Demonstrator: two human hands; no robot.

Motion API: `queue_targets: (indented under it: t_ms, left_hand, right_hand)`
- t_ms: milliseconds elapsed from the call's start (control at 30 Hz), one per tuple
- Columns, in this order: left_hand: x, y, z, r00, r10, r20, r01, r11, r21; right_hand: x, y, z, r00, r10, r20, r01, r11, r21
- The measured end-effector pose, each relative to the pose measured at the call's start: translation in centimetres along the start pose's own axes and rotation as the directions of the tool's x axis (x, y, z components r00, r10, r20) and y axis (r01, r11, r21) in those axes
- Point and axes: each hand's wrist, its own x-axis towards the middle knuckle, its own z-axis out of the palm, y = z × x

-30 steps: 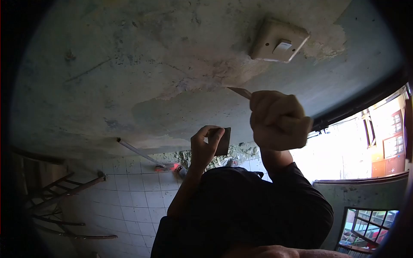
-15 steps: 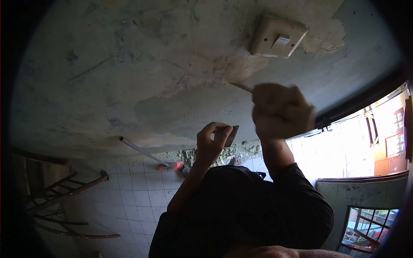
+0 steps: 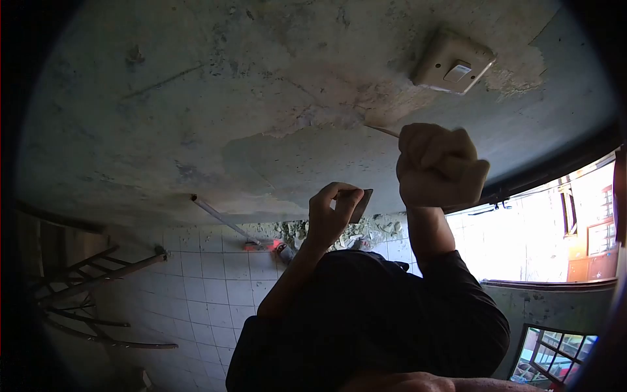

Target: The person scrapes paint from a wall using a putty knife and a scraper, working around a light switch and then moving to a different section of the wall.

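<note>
The painted wall (image 3: pixel 294 170) in front of me is worn, with a rough peeling patch (image 3: pixel 326 117) below the light switch (image 3: pixel 457 65). My right hand (image 3: pixel 441 163) is closed in a fist around a scraper (image 3: pixel 382 130); its thin blade shows nearly edge-on, the tip right at the patch's edge. Lower and to the left, my left hand (image 3: pixel 333 212) pinches a small flat rectangular plate (image 3: pixel 362 205) between thumb and fingers, away from the patch.
Paint flakes (image 3: pixel 388 227) litter the tiled floor (image 3: pixel 209 281) along the wall's foot. A broom (image 3: pixel 261 245) leans its pole on the wall. At the left stands a wooden ladder (image 3: pixel 98 277). A bright opening (image 3: pixel 509 228) is on the right, above a barred window (image 3: pixel 555 353).
The view has shifted, so wall, switch and both hands appear farther right. My right hand, blurred before, is now sharper, with the scraper still at the patch. My left hand keeps its pinch.
</note>
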Motion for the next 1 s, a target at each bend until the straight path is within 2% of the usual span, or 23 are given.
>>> queue_targets:
  t_ms: [33, 67, 100, 167, 200, 233, 300, 333, 367, 433, 467, 500, 533, 567, 633, 700, 867, 1000]
  left_hand:
    - [0.0, 0.0, 0.1, 1.0, -0.007, -0.009, 0.007, 1.0, -0.012]
    - [0.1, -0.1, 0.1, 1.0, -0.015, -0.023, 0.014, 1.0, -0.024]
    - [-0.1, -0.2, 0.1, 0.999, -0.02, -0.025, 0.019, 0.999, -0.027]
    - [0.1, -0.3, 0.0, 1.0, 0.001, -0.028, -0.002, 1.0, -0.013]
    - [-0.1, -0.4, 0.0, 1.0, -0.004, -0.028, 0.004, 1.0, -0.012]
    - [-0.1, -0.4, 0.1, 1.0, 0.002, -0.031, -0.002, 1.0, -0.021]
    - [-0.2, -0.4, 0.0, 1.0, 0.01, -0.026, -0.011, 1.0, -0.026]
    - [0.1, -0.3, 0.1, 0.999, 0.025, -0.033, -0.025, 1.0, -0.017]
    - [0.1, -0.3, 0.2, 0.999, 0.03, -0.043, -0.03, 1.0, -0.007]
    - [-0.4, -0.3, 0.3, 0.999, 0.008, -0.032, -0.009, 1.0, -0.026]
    - [0.0, -0.2, 0.3, 1.0, 0.005, -0.026, -0.007, 0.999, -0.042]
    - [0.3, -0.1, 0.2, 0.999, 0.014, -0.033, -0.015, 0.999, -0.041]
    - [0.3, -0.1, 0.1, 0.999, 0.013, -0.03, -0.013, 1.0, -0.022]
    - [-0.1, -0.1, 0.0, 1.0, 0.001, -0.019, -0.001, 1.0, -0.002]
    - [-0.8, -0.4, 0.1, 1.0, -0.019, -0.007, 0.019, 1.0, -0.009]
    - [0.0, -0.5, 0.2, 1.0, -0.013, -0.005, 0.012, 0.999, -0.033]
    - [0.1, -0.1, 0.2, 1.0, 0.02, -0.018, -0.02, 1.0, -0.01]
    - [0.4, -0.1, 0.3, 1.0, 0.018, -0.011, -0.018, 1.0, -0.025]
  right_hand:
    - [0.0, 0.7, -0.3, 0.99, -0.12, 0.077, 0.132, 0.973, -0.19]
    - [0.1, 0.3, -0.7, 0.972, -0.188, 0.142, 0.215, 0.955, -0.207]
    - [0.0, 0.2, -0.6, 0.972, -0.182, 0.145, 0.21, 0.956, -0.206]
    - [0.2, 0.5, -0.2, 0.978, -0.21, -0.008, 0.211, 0.977, 0.042]
    - [0.4, 0.7, -0.7, 0.998, -0.028, 0.057, 0.023, 0.996, 0.087]
    - [0.4, 0.6, -0.7, 0.998, -0.027, 0.057, 0.022, 0.996, 0.087]
    - [0.7, -0.2, 0.0, 0.988, -0.147, 0.05, 0.151, 0.983, -0.104]
    - [0.8, -0.7, -0.1, 1.0, 0.01, 0.007, -0.011, 0.984, 0.177]
    - [0.7, 0.4, 0.1, 1.0, 0.008, 0.011, -0.01, 0.983, 0.181]
    - [-0.7, 3.2, 0.7, 0.998, -0.053, -0.031, 0.048, 0.991, -0.128]
    - [-1.3, 3.1, 0.5, 0.996, -0.086, 0.04, 0.094, 0.94, -0.327]
    - [-0.8, 0.8, 0.2, 0.98, -0.13, 0.154, 0.192, 0.833, -0.519]
    - [0.2, -0.3, 0.3, 0.99, -0.099, 0.096, 0.116, 0.975, -0.191]
    - [0.6, -0.9, 0.3, 0.998, -0.036, 0.05, 0.028, 0.987, 0.161]
    - [0.1, 1.1, -0.3, 0.98, -0.173, 0.096, 0.182, 0.978, -0.098]
    - [0.7, 0.3, -0.3, 0.94, -0.255, 0.226, 0.299, 0.936, -0.185]
    - [-0.5, 1.5, -0.8, 0.977, -0.168, 0.135, 0.183, 0.977, -0.107]
    - [0.9, -0.1, -0.5, 0.94, -0.219, 0.262, 0.282, 0.93, -0.234]
